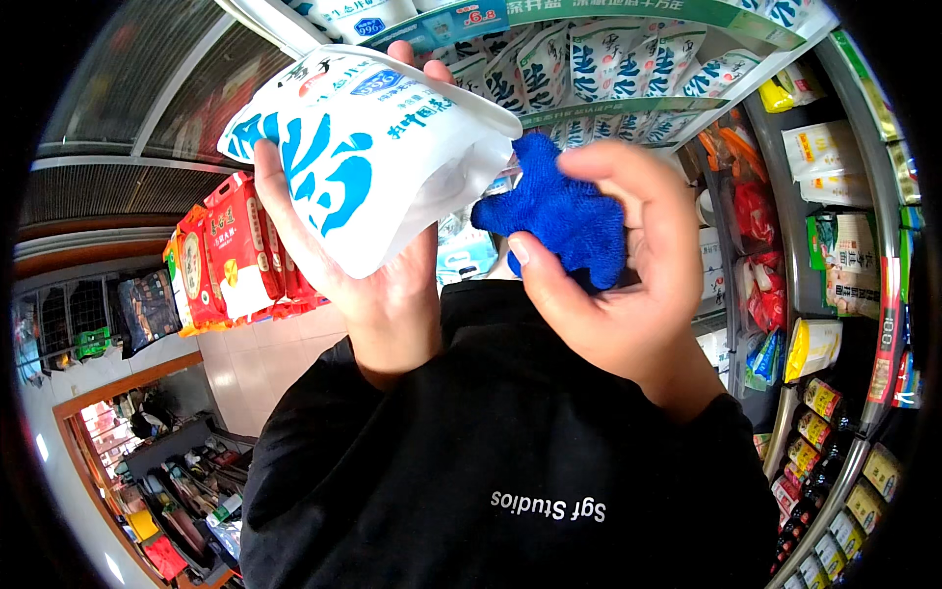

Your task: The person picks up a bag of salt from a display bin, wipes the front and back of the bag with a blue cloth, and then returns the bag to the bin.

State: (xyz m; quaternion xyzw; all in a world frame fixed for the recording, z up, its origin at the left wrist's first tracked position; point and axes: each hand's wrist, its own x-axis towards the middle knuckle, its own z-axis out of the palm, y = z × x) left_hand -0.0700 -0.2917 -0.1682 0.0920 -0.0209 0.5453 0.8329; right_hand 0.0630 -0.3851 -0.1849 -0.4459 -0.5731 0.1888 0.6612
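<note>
A white plastic pouch of salt [412, 154] with large blue characters lies tilted across my left hand [383, 287]. My left thumb or a finger shows over its left edge, and fingertips reach past its top edge. On the right, my right hand [633, 250] grips a crumpled blue cloth [567, 213], with the thumb in front and the fingers curled round its far side. One end of the cloth is at the pouch's right edge; whether they touch is hard to tell.
Shelves ahead hold several similar pouches [611, 59]. Curved shelf racks on the right carry yellow and white packets [813, 350] and dark bottles [820, 401]. Red bags [235, 250] stand in a row at left above a tiled floor [250, 368]. A wood-framed opening [81, 434] shows at lower left.
</note>
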